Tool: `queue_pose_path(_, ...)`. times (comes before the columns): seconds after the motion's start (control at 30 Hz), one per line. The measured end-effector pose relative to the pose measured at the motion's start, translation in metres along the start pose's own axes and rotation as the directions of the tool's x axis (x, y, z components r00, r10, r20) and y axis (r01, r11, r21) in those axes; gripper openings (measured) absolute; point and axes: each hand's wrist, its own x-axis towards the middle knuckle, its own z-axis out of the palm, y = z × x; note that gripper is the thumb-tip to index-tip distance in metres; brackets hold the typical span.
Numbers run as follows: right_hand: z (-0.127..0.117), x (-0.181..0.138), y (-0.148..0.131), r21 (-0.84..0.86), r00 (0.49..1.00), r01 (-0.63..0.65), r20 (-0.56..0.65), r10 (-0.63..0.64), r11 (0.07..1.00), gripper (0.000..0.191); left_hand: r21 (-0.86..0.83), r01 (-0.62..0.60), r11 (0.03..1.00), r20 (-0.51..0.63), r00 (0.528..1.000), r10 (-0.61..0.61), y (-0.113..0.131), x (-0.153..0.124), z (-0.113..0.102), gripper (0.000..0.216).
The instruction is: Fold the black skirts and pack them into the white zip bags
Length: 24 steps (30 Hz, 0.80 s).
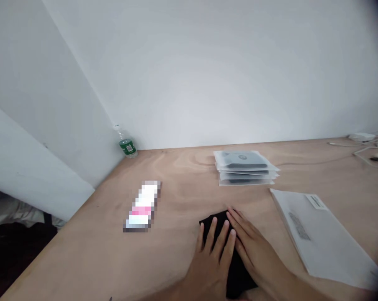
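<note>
A folded black cloth (214, 222) lies on the wooden table (182, 196) near its front edge. My left hand (212, 261) rests flat on the cloth's left part with its fingers stretched out. My right hand (254, 246) lies flat on the cloth's right part, fingers extended toward the far corner. Both hands press down on the cloth and cover most of it; only its far corner and a strip between the hands show.
A stack of clear plastic packets with dark contents (243, 167) sits behind the cloth. A white flat bag (320, 234) lies to the right. A blurred white and pink object (143, 207) lies left. A green-labelled bottle (126, 144) stands in the corner. Cables (364, 146) lie far right.
</note>
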Motion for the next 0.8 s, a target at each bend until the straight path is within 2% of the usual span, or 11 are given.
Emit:
queue_pose_path(0.33, -0.001, -0.001, -0.002, 0.019, 0.999, -0.028, -0.021, 0.029, 0.999, 0.055, 0.006, 0.063, 0.998, 0.087, 0.994, -0.064, 0.006, 0.002, -0.004, 0.086)
queue_pose_path(0.57, -0.012, 0.002, -0.001, 0.004, 0.996, -0.094, 0.001, 0.094, 0.996, 0.051, 0.107, 0.129, 0.986, -0.009, 0.992, -0.129, -0.001, 0.004, -0.007, 0.072)
queue_pose_path(0.8, -0.018, 0.004, 0.007, 0.062, 0.999, 0.028, 0.024, -0.030, 0.998, 0.051, 0.093, 0.040, 0.995, -0.006, 0.999, -0.039, 0.003, 0.008, -0.012, 0.072)
